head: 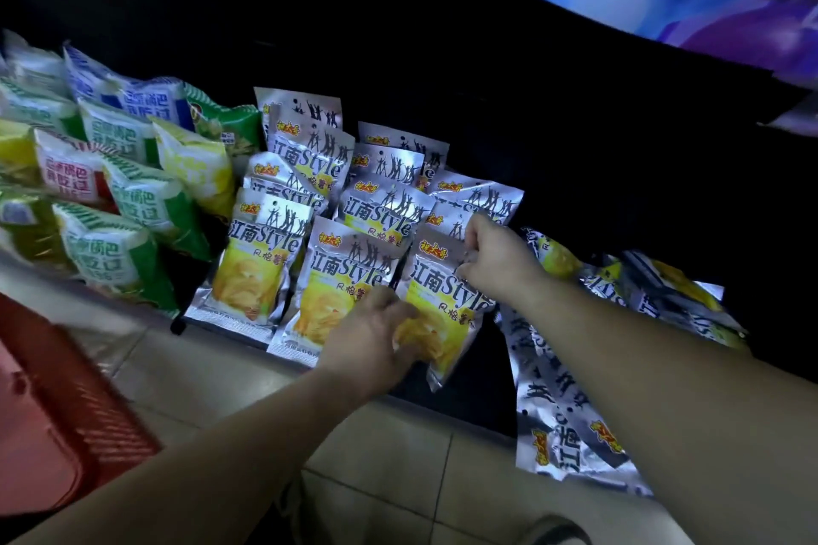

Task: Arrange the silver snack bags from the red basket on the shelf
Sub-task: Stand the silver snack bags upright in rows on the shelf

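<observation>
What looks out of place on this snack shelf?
The silver bags on the right lie jumbled at all angles, and several drooping bags hang over the front edge of the shelf, unlike the upright rows beside them. The left hand and right hand hold one front bag, tilted.

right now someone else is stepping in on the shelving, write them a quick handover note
Hands: left hand grips the lower part of the front-right bag; right hand pinches its top edge.
Done: three rows of silver bags stand upright on the shelf.
Left: seat the held bag at the front of the right row. A loose pile of silver bags lies flat to the right, probably next to stand up.
Basket is at lower left, its inside too blurred to tell.
</observation>
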`<act>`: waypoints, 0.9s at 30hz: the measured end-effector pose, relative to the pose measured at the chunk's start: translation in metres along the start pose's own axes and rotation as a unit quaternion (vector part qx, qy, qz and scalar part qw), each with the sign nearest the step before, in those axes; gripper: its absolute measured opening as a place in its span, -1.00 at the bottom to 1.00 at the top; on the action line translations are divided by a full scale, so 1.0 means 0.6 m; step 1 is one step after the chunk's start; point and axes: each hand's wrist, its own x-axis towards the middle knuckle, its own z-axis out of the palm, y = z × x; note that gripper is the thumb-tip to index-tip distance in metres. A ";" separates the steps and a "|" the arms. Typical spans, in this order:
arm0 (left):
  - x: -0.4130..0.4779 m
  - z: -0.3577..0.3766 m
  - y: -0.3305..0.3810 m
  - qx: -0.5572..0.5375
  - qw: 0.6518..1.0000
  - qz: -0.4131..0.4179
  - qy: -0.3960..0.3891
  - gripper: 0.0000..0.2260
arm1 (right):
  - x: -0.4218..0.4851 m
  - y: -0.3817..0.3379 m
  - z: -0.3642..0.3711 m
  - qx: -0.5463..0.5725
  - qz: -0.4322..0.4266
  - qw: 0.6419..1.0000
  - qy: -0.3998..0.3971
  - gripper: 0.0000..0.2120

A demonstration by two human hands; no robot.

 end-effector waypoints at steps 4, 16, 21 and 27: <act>-0.017 0.036 0.007 0.049 0.987 0.013 -0.150 -0.35 | 0.017 -0.001 0.013 -0.003 -0.028 0.999 -0.038 -0.75; -0.015 0.080 0.000 0.099 0.985 0.009 -0.141 -0.40 | -0.009 0.041 0.001 -0.022 -0.027 0.989 -0.143 -0.67; -0.017 0.082 -0.021 0.125 0.989 0.039 -0.071 -0.49 | -0.034 0.053 0.028 -0.034 -0.041 0.983 -0.176 -0.51; -0.037 0.104 -0.031 0.102 0.989 0.002 -0.109 -0.41 | -0.084 0.048 0.087 -0.110 -0.043 0.980 -0.161 -0.43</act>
